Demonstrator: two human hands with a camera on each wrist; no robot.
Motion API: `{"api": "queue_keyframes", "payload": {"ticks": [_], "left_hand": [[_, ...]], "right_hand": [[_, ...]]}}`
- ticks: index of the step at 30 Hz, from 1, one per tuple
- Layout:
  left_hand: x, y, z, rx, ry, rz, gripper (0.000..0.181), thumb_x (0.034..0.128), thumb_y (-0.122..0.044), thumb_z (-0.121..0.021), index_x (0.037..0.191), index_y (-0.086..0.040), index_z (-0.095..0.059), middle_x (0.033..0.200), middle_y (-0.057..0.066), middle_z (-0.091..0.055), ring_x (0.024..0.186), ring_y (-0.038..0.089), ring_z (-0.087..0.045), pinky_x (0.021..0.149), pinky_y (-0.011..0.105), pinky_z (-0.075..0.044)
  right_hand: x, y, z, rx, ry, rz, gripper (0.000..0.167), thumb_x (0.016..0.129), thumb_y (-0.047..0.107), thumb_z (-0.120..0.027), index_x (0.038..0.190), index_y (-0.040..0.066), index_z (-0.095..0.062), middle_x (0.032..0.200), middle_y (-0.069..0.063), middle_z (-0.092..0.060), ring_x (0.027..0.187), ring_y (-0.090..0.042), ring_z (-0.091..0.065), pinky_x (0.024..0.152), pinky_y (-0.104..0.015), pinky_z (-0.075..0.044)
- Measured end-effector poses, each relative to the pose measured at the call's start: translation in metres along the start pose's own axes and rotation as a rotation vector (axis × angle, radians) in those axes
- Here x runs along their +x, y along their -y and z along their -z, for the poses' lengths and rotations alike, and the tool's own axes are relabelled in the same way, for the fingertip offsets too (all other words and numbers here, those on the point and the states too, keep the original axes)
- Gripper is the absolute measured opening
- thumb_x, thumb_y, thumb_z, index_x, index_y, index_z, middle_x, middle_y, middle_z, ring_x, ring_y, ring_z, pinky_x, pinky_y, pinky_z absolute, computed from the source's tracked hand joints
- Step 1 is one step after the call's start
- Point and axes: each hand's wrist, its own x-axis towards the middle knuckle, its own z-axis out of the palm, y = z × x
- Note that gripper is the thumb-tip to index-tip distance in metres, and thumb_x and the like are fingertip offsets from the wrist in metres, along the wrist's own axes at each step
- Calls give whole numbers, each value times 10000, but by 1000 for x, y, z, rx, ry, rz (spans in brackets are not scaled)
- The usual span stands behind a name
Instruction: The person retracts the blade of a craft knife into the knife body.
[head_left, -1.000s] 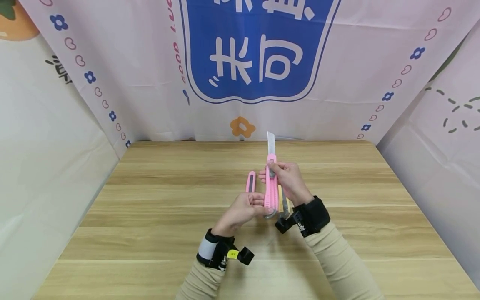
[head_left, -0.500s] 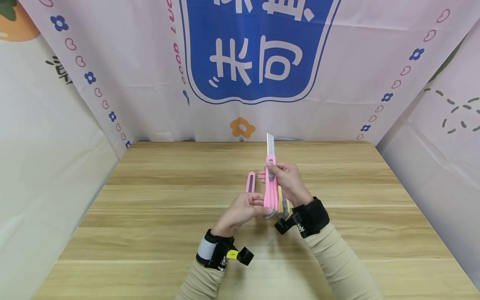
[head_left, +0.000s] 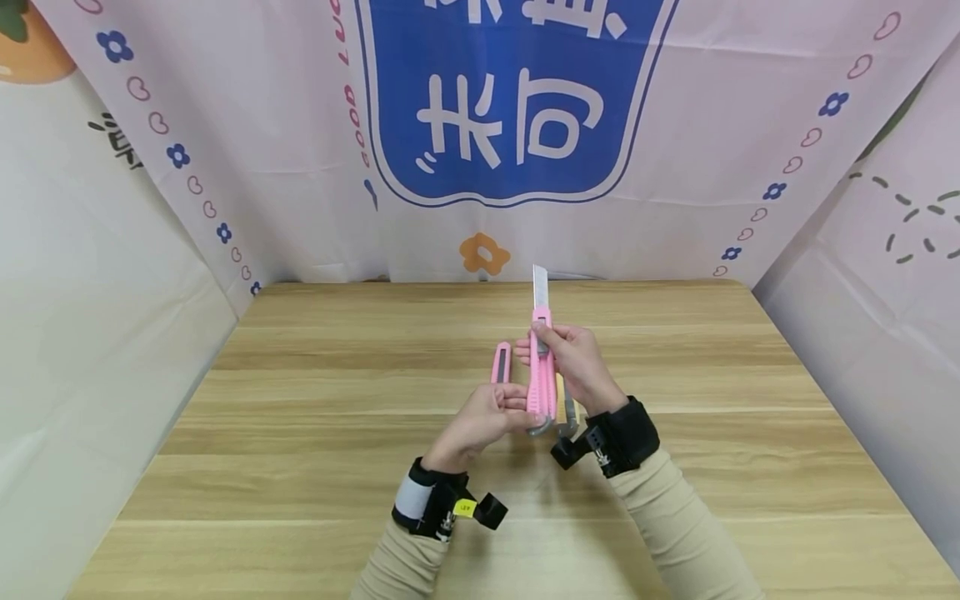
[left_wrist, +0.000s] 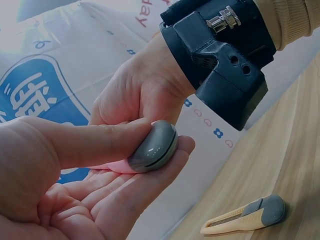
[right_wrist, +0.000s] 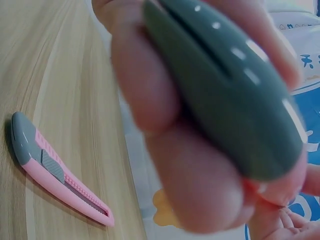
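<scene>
A pink box cutter (head_left: 536, 387) is held up above the table, its long blade (head_left: 541, 287) out and pointing to the back. My right hand (head_left: 581, 362) grips it near the blade end, thumb on the grey slider. Lower down, my left hand (head_left: 483, 421) pinches the rear end between thumb and fingers. That grey end cap (left_wrist: 155, 146) looms large in both wrist views. On the table left of it lies a second pink box cutter (right_wrist: 65, 180), partly hidden by my left hand in the head view. A yellow box cutter (left_wrist: 247, 216) lies to the right, partly covered in the head view.
The wooden table (head_left: 315, 433) extends around both hands. Printed cloth (head_left: 300, 167) hangs behind the table's back edge and along both sides. Each wrist bears a black strap with a small camera.
</scene>
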Motion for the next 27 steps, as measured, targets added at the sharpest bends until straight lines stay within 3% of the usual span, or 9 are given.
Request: {"api": "queue_keyframes", "payload": {"ticks": [8,18,27], "left_hand": [[-2,0,1,-10,-17,-4,335,840,-22,-683,1166,34,-629,1135,196,-704,800,43,-671,836,282,-583],[-2,0,0,-15,-20,-10,341,837,-11,-682,1168,47,-621,1154,209,-694,804,40,-674,789,219,-575],[-1,2,1,-6,-17,-8,338,835,-5,-678,1164,50,-620,1155,209,-693,829,55,-690,796,216,-580]], "right_hand": [[1,0,-1,-29,1,-28,448,1007,273,-498,1222,-119,-541,810,-11,-764,719,-74,-731,828,-334,-603],[-1,0,-3,-30,-19,-8,444,1001,270,-512,1170,-138,-562,693,61,-734,699,-59,-724,731,-254,-621],[-2,0,-1,-41,-15,6,421,992,244,-528,1130,-151,-575,702,31,-735,659,-62,-718,684,-232,-619]]}}
